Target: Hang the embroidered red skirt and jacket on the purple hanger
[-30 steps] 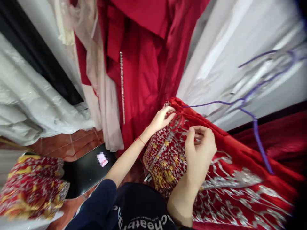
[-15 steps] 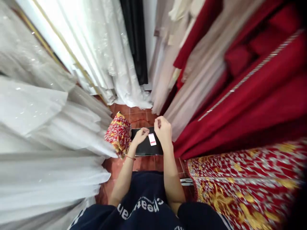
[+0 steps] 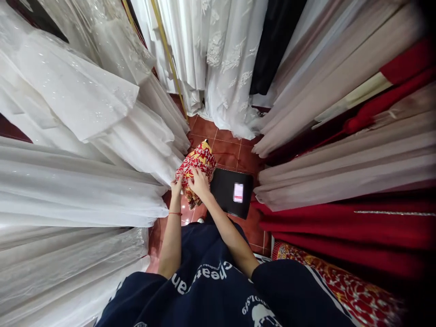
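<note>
A bundled red garment (image 3: 195, 168), patterned in gold and silver, sits at the centre of the frame on the terracotta tiled floor (image 3: 227, 150), wedged against the hems of the white gowns (image 3: 102, 136) that fill the left half of the picture; lying low in the narrow aisle, it seems parked where both arms can reach it. The right hand (image 3: 199, 181) lies on the near face of the bundle, fingers curled down into the cloth in what looks like a closed grasp. The left hand (image 3: 176, 187), a red thread at its wrist, meets the bundle's lower left edge; how far its fingers are spread cannot be told. Just right of the bundle lies a black flat case (image 3: 226, 193), a small pink-and-white card (image 3: 238, 192) on it. Pale and red dresses (image 3: 340, 190) hang at right.
</note>
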`<state>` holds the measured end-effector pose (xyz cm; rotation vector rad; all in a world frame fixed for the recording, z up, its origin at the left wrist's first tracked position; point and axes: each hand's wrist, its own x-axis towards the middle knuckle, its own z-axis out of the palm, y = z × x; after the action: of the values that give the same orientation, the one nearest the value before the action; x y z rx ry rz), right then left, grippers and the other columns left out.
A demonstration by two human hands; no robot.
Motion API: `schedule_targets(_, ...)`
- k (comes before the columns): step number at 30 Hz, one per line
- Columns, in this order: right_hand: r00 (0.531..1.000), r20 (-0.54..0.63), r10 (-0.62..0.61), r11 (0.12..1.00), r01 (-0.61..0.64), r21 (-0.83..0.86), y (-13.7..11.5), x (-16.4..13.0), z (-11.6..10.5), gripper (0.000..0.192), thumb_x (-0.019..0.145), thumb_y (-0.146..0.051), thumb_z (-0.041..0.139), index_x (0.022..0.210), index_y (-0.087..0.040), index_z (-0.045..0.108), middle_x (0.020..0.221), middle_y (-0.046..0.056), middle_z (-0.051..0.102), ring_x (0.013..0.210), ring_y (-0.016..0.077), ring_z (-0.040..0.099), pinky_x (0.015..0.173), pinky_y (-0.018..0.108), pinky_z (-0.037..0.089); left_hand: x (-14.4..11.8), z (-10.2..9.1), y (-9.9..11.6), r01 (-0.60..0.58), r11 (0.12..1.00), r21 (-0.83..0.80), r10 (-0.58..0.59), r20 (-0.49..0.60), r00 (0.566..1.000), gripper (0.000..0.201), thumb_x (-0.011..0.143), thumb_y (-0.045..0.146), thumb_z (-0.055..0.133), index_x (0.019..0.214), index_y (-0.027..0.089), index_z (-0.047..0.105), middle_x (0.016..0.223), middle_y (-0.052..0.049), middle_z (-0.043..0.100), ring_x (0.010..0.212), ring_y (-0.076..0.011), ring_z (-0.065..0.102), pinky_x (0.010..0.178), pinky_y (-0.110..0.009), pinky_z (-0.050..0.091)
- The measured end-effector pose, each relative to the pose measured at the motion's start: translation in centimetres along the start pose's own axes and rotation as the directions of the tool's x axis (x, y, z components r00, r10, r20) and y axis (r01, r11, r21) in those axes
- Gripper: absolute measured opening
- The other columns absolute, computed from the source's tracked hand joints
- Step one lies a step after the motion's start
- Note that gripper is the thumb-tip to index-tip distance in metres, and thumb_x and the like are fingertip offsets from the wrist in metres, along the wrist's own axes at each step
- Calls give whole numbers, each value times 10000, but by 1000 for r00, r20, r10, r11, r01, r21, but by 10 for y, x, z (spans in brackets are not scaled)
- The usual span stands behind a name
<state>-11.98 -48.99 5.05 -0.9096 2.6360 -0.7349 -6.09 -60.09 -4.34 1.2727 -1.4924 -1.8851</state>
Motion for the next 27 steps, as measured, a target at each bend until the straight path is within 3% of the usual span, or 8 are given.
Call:
schedule_targets(3, 999, 29, -18, 1000, 18, -3, 2, 18, -6, 524, 985, -305, 412, 1500, -208, 398, 1480, 133, 469, 1297, 280, 459, 1069, 414, 382, -1, 18, -6, 103, 988, -114, -99, 40, 994, 410, 865, 460, 653, 1051, 95, 685, 1036, -146, 724, 1015, -238, 686, 938, -372, 537)
schedule_targets(6, 997, 81, 3, 1000, -3, -4, 8, 35, -13, 543, 982, -304, 422, 1508, -176, 376, 1507, 173, 423, 1383, 317, 372, 1106, 460, 335, -6, 34, -9, 177, 968, -180, -164, 83, 983, 442, 859, 509, 612, 1028, 112, 707, 978, -154, 741, 1023, -282, 698, 913, -394, 561)
schedule_targets(10, 975, 215, 48, 999, -51, 9, 25, 47, -15, 618, 950, -336, 503, 1495, -84, 355, 1467, 256, 438, 1330, 370, 440, 1043, 491, 397, -13, 38, -5, 180, 967, -179, -175, 46, 983, 412, 845, 478, 599, 1015, 118, 706, 974, -144, 747, 975, -284, 712, 885, -411, 576)
schedule_targets(15, 948, 317, 27, 993, -61, 99, 32, 56, -35, 850, 909, -531, 561, 1514, -20, 253, 1423, 325, 448, 1292, 391, 495, 1043, 523, 396, -22, 30, 20, -37, 999, -18, 33, -166, 986, 333, 859, 471, 583, 932, 158, 672, 893, -53, 723, 906, -197, 677, 867, -306, 541)
schedule_targets(18, 912, 410, -24, 975, -69, 212, 25, 59, -63, 1132, 770, -674, 661, 1539, -17, 151, 1441, 366, 406, 1324, 443, 472, 1042, 564, 398, -45, 40, 33, -146, 976, 161, 172, -158, 972, 263, 803, 421, 666, 792, 158, 667, 771, -37, 676, 864, -210, 643, 847, -301, 518)
schedule_targets(20, 874, 481, -70, 979, -32, 201, 22, 60, -81, 1213, 681, -664, 746, 1524, -4, 175, 1431, 379, 417, 1324, 461, 477, 1025, 561, 424, -67, 53, 35, -197, 946, 258, 231, -112, 966, 204, 774, 362, 696, 765, 160, 671, 755, -41, 662, 838, -220, 625, 839, -317, 509)
schedule_targets(23, 850, 512, -123, 988, 57, 142, 19, 61, -96, 919, 756, -487, 748, 1442, -27, 346, 1332, 311, 566, 1239, 385, 587, 988, 483, 484, -94, 69, 38, -239, 906, 348, 273, -52, 961, 191, 805, 354, 661, 779, 165, 673, 760, -45, 658, 792, -217, 606, 811, -333, 501)
schedule_targets(27, 893, 442, -84, 994, 43, 102, 17, 62, -97, 425, 901, -203, 547, 1287, -32, 495, 1119, 246, 700, 1107, 302, 684, 910, 393, 525, -97, 61, 60, -249, 887, 388, 217, 124, 968, 281, 834, 430, 644, 901, 167, 718, 813, -43, 707, 792, -215, 637, 789, -324, 517)
